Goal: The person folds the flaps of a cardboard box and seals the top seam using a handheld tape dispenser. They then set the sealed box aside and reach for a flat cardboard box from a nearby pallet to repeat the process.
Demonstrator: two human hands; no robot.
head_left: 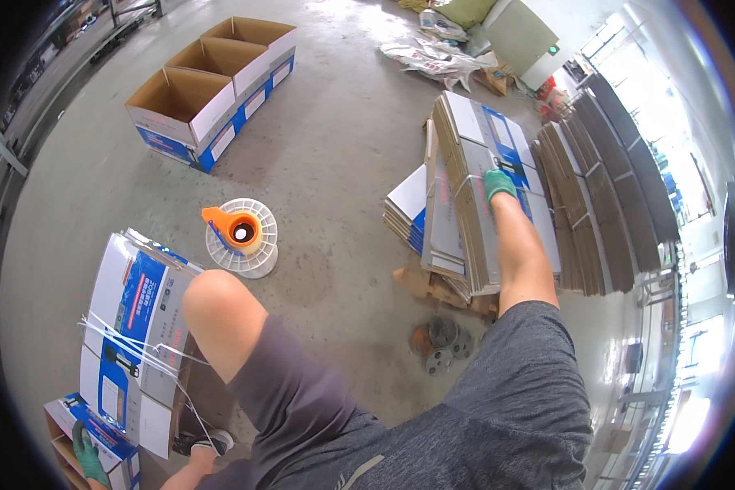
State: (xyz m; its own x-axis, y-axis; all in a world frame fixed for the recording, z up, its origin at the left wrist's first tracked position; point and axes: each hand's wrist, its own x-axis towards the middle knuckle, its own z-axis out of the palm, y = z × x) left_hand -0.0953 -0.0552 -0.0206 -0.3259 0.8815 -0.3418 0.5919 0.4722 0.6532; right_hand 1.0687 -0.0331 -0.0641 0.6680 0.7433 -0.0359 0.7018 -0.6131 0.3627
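Note:
At the right, my right hand [499, 184], in a green glove, is closed at the strap across a strapped bundle of flattened white and blue cartons [471, 216]. The bundle leans on edge, and my fingertips are partly hidden. At the lower left, my left hand [88, 455], also gloved in green, grips the edge of a blue and white carton [122, 447] whose brown inside shows. Just beyond it, beside my bent knee, another batch of flattened cartons [143, 327] stands tilted, with loose white straps [143, 351] lying over it.
Three joined open cartons [212, 90] stand far left. A white spool [257, 260] carries an orange tape dispenser [238, 229]. Grey and orange reels [441, 339] lie near a wooden pallet [420, 282]. Brown cardboard stacks [604, 188] line the right; crumpled sacks [441, 61] lie far off.

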